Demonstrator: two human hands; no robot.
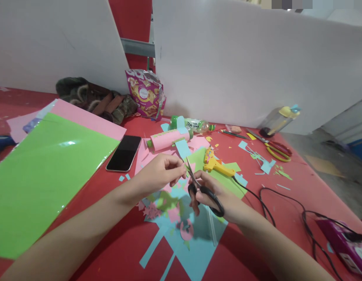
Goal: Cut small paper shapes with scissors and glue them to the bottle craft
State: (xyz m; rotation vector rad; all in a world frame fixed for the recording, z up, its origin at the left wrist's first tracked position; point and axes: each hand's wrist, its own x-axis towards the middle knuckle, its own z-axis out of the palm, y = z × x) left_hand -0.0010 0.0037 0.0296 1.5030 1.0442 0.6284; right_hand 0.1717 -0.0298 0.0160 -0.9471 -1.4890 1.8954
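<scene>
Black-handled metal scissors [195,181] lay lengthwise forward-left | bare left hand [163,171] just beside scissors' tips, fingertips pinched, contents unclear | bare right hand [215,185] nearer, fingers curled through scissors' loops

Red table [116,251] lies open left of the blue paper [198,253], while glue gun [220,168] and cord [305,212] bar the way beyond the right hand [212,184]
</scene>
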